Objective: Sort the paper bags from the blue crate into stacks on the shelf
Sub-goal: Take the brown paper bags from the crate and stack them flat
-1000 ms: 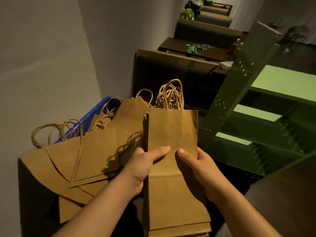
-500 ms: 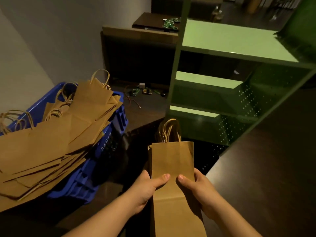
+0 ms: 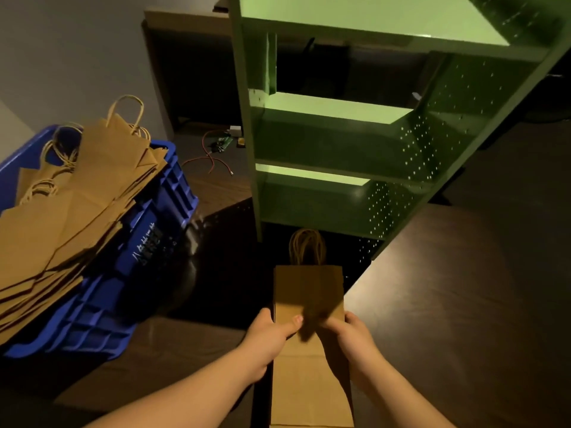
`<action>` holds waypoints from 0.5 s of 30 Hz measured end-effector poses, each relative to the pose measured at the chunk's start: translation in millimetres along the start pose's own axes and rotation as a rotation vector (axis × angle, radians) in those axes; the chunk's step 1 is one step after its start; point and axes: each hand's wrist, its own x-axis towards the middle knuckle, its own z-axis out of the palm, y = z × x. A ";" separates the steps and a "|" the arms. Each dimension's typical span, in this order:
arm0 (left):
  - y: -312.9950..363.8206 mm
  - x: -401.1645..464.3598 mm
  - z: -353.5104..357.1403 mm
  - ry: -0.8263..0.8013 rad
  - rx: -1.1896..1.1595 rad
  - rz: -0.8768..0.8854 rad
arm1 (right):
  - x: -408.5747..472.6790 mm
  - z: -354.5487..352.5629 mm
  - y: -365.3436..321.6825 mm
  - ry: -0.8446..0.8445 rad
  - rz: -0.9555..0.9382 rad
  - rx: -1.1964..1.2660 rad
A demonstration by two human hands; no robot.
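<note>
The only writing in view is on the near side wall of the blue crate [image 3: 160, 223]: a few lines of white handwritten marks above a small dark printed label, all too small and blurred to make out as letters or numbers. The brown paper bag [image 3: 309, 291] held in front of the green shelf [image 3: 336, 174] has a plain face with no logo or print, and the paper bags in the crate [image 3: 77, 205] are likewise unprinted. The shelf carries no legible sign or number.
</note>
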 end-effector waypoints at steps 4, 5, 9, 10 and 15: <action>15.0 10.3 19.6 0.049 0.109 -0.028 | 13.1 -13.1 -2.5 0.064 0.023 -0.044; 16.2 14.5 24.1 0.048 0.144 -0.029 | 16.8 -17.6 -1.5 0.073 0.036 -0.042; 10.0 35.1 38.4 0.043 0.148 -0.104 | 22.3 -28.9 3.3 0.116 0.091 -0.044; 8.6 38.3 41.0 0.033 0.146 -0.125 | 21.6 -31.2 4.1 0.122 0.099 -0.042; 1.0 47.7 53.0 -0.047 0.235 -0.044 | 27.0 -41.2 8.0 0.148 0.128 -0.039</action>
